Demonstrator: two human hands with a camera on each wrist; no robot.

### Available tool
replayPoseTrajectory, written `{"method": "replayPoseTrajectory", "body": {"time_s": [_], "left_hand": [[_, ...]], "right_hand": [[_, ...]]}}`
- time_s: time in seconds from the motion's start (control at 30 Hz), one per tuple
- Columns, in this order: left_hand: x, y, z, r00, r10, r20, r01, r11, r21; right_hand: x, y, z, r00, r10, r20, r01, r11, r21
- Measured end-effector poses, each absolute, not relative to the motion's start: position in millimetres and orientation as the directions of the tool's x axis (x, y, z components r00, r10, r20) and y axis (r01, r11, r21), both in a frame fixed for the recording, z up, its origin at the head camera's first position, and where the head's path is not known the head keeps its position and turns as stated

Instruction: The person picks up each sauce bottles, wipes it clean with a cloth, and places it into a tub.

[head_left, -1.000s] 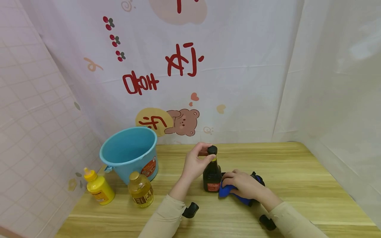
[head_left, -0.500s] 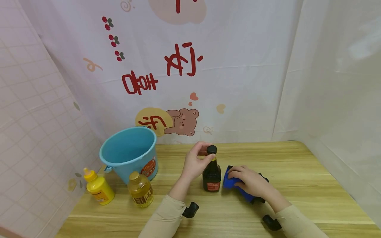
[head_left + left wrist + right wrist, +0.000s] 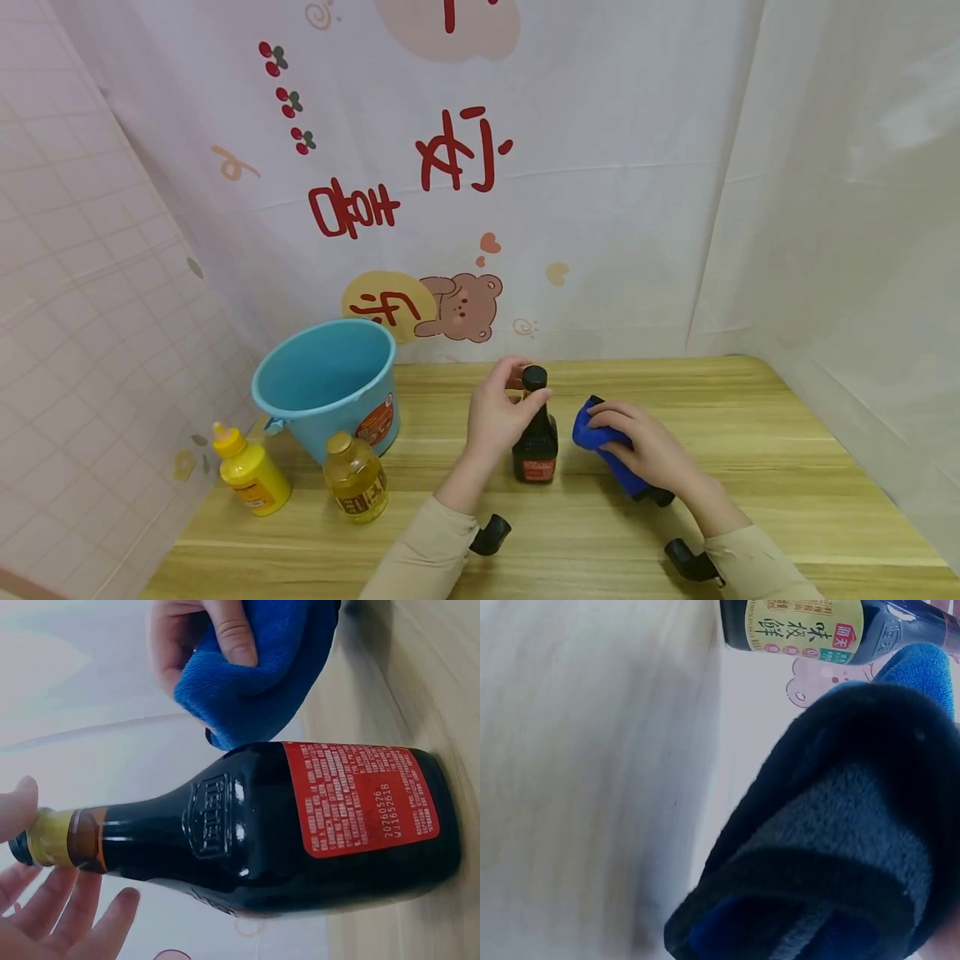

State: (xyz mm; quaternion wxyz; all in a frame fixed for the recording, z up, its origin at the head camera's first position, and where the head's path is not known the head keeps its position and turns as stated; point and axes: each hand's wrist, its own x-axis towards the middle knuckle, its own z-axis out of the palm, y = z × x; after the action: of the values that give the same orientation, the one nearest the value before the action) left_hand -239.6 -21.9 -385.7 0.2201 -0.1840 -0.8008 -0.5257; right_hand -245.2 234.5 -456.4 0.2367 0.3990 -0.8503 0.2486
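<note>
A dark soy sauce bottle (image 3: 536, 460) with a black cap and red back label stands upright on the table. My left hand (image 3: 495, 417) holds it by the neck, just under the cap, thumb on one side and fingers on the other. In the left wrist view, the red label of the bottle (image 3: 360, 799) faces the camera. To the right of the bottle, my right hand (image 3: 651, 448) grips a blue cloth (image 3: 591, 432) with black edging, bunched under the fingers. In the right wrist view, the folded cloth (image 3: 847, 810) fills much of the picture.
Left of the hands stands a bottle of yellow oil (image 3: 356, 479), close in front of a light blue bucket (image 3: 326, 408). A yellow squeeze bottle (image 3: 255, 477) is farther left. Behind the wooden table (image 3: 750, 483) hangs a printed white curtain (image 3: 622, 233).
My right hand has drawn the blue cloth away from the bottle, to the right and a little up. My left hand stays at the bottle's neck, its wrist slightly shifted right.
</note>
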Motion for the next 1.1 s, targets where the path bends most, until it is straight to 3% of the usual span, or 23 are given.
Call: {"method": "replayPoseTrajectory", "body": {"time_s": [0.37,0.7,1.1], "left_hand": [[-234.1,-13.7,-381.5,-0.781,-0.017,0.624,0.511,0.557,0.655],[-241.0,-17.4,-383.7,-0.759,0.000,0.651,0.551,0.533,0.642],[-253.7,-33.3,-378.4,-0.865,0.158,0.477,0.500,0.368,0.784]], "right_hand": [[-242.7,235.0,-453.7,-0.584,-0.521,0.623,-0.789,0.545,-0.284],[-241.9,236.1,-448.7,-0.580,-0.508,0.637,-0.795,0.523,-0.306],[-239.7,237.0,-449.5,-0.575,-0.506,0.643,-0.802,0.505,-0.319]]}}
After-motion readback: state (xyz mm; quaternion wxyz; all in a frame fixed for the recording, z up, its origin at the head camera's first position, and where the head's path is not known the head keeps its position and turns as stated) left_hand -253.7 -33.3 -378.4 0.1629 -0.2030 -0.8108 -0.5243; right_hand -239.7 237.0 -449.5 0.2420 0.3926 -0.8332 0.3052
